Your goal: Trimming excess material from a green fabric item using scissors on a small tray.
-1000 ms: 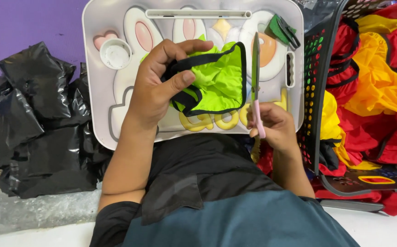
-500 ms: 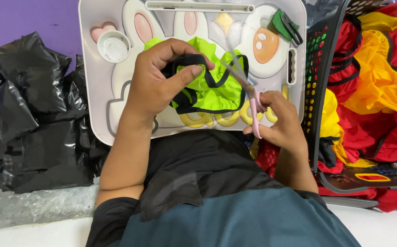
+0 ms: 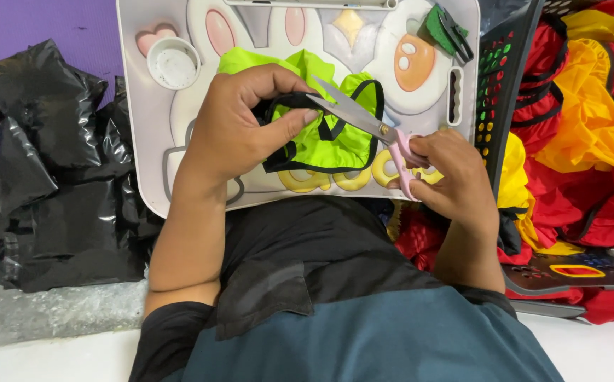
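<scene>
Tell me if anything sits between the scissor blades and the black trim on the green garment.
Nothing visible does. The scissors in the right hand point their blade tips right at the black trim of the neon green garment, beside the left hand's thumb, which pinches the cloth and sits very close to the tips.

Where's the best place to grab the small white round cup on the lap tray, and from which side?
Take the white cup by its round rim, coming straight down from above. It sits upright and open-topped in the tray corner, with nothing overhead. Fingers on opposite sides of the rim should work. The left hand is closer; the right hand holds the pink-handled scissors.
</scene>
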